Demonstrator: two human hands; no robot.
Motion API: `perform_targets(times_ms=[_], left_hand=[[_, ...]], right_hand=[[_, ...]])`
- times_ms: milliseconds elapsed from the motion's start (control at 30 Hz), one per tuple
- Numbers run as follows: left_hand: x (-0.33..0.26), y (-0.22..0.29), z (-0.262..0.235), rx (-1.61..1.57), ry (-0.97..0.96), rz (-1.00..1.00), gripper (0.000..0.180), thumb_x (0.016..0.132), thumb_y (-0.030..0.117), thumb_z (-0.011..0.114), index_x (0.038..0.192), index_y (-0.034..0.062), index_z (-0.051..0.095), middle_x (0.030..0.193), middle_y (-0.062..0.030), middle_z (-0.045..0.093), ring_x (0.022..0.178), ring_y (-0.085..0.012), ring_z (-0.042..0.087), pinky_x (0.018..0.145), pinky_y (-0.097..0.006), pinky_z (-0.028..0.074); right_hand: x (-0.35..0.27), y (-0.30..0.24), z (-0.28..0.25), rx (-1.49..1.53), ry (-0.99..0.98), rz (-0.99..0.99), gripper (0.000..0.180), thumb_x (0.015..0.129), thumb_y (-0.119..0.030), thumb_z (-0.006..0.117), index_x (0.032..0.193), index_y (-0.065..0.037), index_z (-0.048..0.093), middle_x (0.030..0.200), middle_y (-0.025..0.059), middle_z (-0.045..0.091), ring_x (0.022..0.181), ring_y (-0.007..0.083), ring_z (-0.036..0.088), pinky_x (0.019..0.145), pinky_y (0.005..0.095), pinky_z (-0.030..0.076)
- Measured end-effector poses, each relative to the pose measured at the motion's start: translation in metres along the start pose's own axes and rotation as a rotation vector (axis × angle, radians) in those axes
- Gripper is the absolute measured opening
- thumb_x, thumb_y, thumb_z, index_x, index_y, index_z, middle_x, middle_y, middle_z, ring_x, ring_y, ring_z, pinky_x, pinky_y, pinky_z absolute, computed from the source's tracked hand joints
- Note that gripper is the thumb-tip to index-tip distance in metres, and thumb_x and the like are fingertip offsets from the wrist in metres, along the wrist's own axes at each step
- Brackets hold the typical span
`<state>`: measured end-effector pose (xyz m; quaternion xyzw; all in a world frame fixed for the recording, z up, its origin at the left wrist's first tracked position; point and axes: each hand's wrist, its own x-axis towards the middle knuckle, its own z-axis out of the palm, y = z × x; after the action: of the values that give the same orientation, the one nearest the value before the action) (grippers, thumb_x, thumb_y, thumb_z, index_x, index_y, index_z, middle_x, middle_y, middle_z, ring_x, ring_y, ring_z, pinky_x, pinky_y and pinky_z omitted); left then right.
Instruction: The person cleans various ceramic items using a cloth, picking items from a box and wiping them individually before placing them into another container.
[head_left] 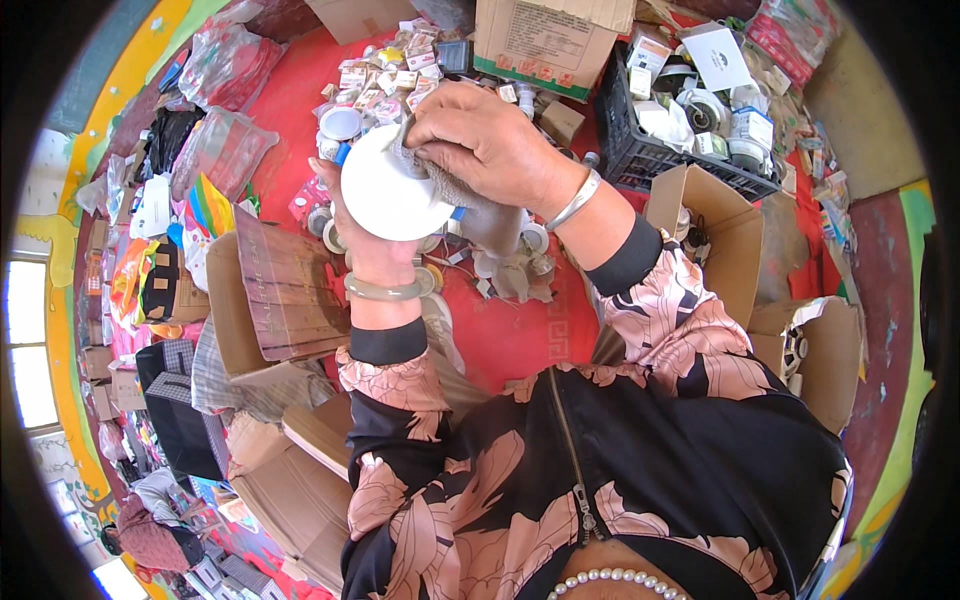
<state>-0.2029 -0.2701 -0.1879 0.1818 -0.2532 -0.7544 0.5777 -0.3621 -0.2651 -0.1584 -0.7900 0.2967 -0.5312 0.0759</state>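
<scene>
My left hand holds a round white downlight from below, its smooth face turned up. Small blue clips show at the rim of the light. Most of my left fingers are hidden under it. My right hand pinches a grey cloth and presses it on the light's upper right edge. The rest of the cloth hangs down to the right.
Several small boxed and loose lamps lie on the red cloth ahead. A black crate of lamps stands far right. Open cardboard boxes flank me, one with a purple bag at left. A person is at lower left.
</scene>
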Motion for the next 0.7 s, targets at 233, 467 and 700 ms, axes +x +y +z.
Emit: perform_targets(times_ms=[233, 467, 700], left_hand=[[0.006, 0.000, -0.001, 0.031, 0.133, 0.245, 0.074, 0.083, 0.066, 0.035, 0.121, 0.0045, 0.045, 0.116, -0.0105, 0.052, 0.106, -0.0255, 0.051, 0.093, -0.038, 0.040], [0.004, 0.000, 0.006, 0.121, 0.208, 0.389, 0.076, 0.083, 0.069, 0.031, 0.120, 0.0045, 0.046, 0.114, -0.0093, 0.053, 0.103, -0.0239, 0.051, 0.090, -0.036, 0.041], [-0.003, 0.001, 0.023, 0.252, 0.303, 0.451, 0.076, 0.084, 0.068, 0.028, 0.121, 0.0038, 0.045, 0.113, -0.0090, 0.053, 0.101, -0.0234, 0.052, 0.089, -0.035, 0.041]], right_hand=[[-0.011, -0.008, 0.017, -0.043, 0.019, 0.025, 0.017, 0.075, -0.003, 0.064, 0.092, -0.001, 0.062, 0.090, 0.0112, 0.056, 0.083, 0.0274, 0.055, 0.070, 0.0332, 0.046], [-0.013, -0.017, 0.022, 0.056, -0.043, 0.100, 0.026, 0.076, 0.000, 0.061, 0.101, 0.000, 0.061, 0.092, 0.0122, 0.054, 0.085, 0.0279, 0.054, 0.073, 0.0329, 0.045], [-0.013, -0.025, 0.026, 0.038, -0.004, 0.125, 0.026, 0.073, 0.003, 0.063, 0.098, -0.001, 0.062, 0.093, 0.0116, 0.056, 0.085, 0.0280, 0.055, 0.073, 0.0326, 0.046]])
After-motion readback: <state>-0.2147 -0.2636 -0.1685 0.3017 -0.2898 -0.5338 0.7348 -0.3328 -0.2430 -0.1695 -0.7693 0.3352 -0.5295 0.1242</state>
